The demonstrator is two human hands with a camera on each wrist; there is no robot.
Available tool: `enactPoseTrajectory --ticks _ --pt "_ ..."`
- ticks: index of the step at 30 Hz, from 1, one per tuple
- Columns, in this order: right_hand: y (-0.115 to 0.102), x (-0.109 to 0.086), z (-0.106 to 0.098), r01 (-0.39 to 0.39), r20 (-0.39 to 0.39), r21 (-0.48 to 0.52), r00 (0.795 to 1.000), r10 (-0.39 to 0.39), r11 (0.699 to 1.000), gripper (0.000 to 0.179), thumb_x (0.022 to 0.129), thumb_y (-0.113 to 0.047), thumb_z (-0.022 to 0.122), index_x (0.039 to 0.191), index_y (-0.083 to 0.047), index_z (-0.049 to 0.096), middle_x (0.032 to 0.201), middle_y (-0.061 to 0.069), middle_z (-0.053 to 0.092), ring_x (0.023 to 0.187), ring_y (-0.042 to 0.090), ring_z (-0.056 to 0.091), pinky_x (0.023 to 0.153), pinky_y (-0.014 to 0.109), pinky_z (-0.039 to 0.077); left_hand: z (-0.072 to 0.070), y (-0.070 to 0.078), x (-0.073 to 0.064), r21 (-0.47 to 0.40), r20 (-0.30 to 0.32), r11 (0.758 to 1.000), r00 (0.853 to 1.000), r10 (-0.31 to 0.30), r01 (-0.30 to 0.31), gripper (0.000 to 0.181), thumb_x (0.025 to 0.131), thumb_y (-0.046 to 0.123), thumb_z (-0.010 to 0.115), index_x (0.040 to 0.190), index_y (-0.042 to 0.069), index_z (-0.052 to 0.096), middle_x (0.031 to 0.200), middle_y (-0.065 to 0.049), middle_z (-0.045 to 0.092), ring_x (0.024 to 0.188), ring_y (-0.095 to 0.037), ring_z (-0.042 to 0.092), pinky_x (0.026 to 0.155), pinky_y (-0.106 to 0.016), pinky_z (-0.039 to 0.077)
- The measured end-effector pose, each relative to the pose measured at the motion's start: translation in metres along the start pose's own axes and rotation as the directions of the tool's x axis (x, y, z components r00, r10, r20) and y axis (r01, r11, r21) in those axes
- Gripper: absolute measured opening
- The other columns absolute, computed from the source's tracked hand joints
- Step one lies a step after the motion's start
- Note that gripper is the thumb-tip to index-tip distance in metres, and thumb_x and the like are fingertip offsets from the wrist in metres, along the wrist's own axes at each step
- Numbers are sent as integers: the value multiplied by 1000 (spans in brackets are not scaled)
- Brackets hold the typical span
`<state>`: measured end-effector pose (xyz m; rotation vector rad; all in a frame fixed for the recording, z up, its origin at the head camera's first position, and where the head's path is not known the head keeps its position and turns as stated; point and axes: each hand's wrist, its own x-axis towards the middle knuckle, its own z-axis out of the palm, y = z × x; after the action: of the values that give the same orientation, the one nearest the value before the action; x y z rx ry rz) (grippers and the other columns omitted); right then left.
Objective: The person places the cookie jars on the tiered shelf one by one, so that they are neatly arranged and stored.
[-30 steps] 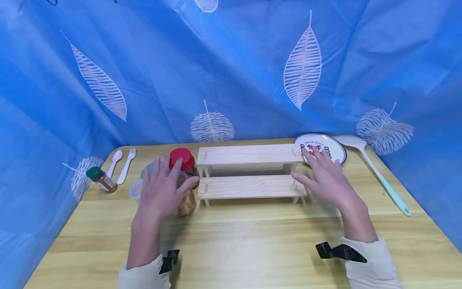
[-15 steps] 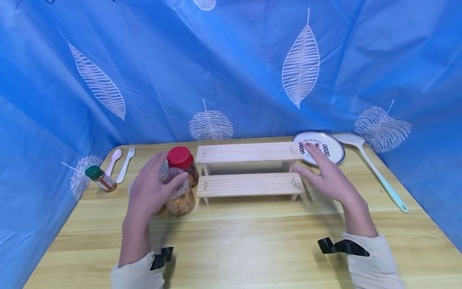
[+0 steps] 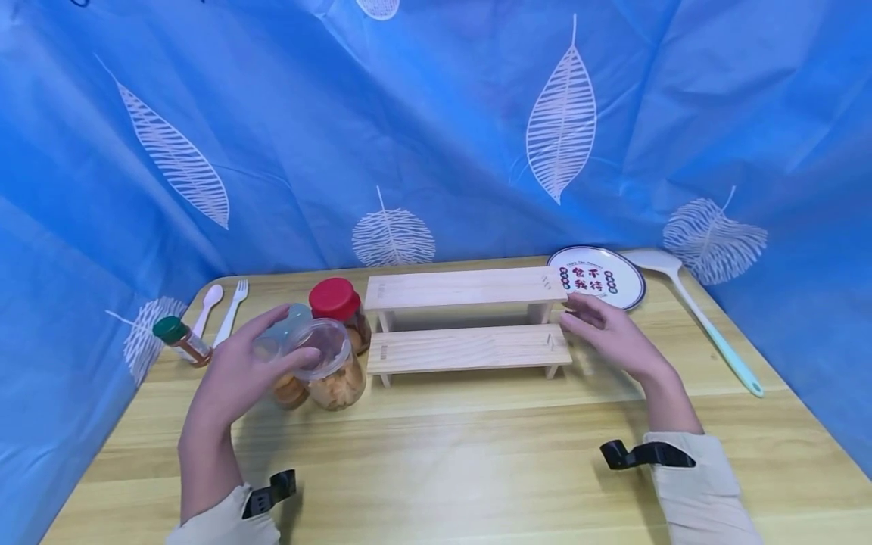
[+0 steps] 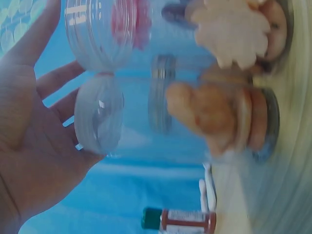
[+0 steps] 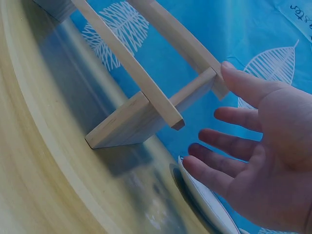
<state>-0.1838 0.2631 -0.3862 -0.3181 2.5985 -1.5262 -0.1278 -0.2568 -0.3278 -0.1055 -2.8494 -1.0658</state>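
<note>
My left hand is at the left side of several food jars, its thumb and fingers spread wide. Close to that palm in the left wrist view stands a clear jar with a translucent lid; whether the fingers touch it I cannot tell. A clear-lidded jar of brown snacks and a red-lidded jar stand beside it. By the right end of a two-step wooden rack is my right hand, its fingers loosely bent. Its thumb tip lies near the upper plank; contact is unclear.
Behind the right hand lies a white plate with red characters. A long spatula runs along the right edge. At far left are a green-capped spice bottle, a pink spoon and a white fork. Blue cloth encloses the table.
My left hand has moved left and lower, from over the jars to their left side. My right hand has drawn off the plate to the rack's end, its fingers bending.
</note>
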Motion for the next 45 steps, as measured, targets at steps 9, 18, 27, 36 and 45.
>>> enactPoseTrajectory --ticks 9,18,27,36,45 --pt "11 1 0 -22 54 165 998 13 986 64 103 -26 62 151 7 37 152 27 42 132 35 49 97 25 51 -5 -36 -8 -213 -43 976 998 43 -52 71 94 28 76 155 12 44 153 -15 46 139 -23 44 110 -23 38" --pt "19 2 1 -63 69 149 996 53 987 58 96 -21 73 141 6 50 143 28 51 126 36 57 93 24 52 -10 -55 -16 -297 -5 955 1000 19 -19 69 95 19 74 156 16 42 153 -13 47 126 -1 47 92 -7 43" --pt "20 3 6 -108 104 223 991 86 969 58 94 -14 74 140 9 49 139 30 51 118 32 62 89 35 57 -9 -69 -20 -305 71 951 997 -28 49 73 94 19 75 155 6 38 139 -6 49 109 6 56 84 -14 52" --pt "18 6 4 -149 96 305 987 126 940 58 91 -8 74 138 13 47 134 30 51 99 20 69 83 38 60 -3 -74 -16 -462 25 887 1000 -2 13 63 91 6 77 146 8 46 125 9 61 106 0 62 82 -17 55" --pt "21 5 6 -166 101 287 985 143 944 56 91 -8 75 137 12 49 131 28 54 95 24 68 81 41 60 -1 -74 -19 -762 -144 639 990 -3 -109 55 88 -20 65 134 9 55 123 6 68 112 -5 62 86 -16 53"
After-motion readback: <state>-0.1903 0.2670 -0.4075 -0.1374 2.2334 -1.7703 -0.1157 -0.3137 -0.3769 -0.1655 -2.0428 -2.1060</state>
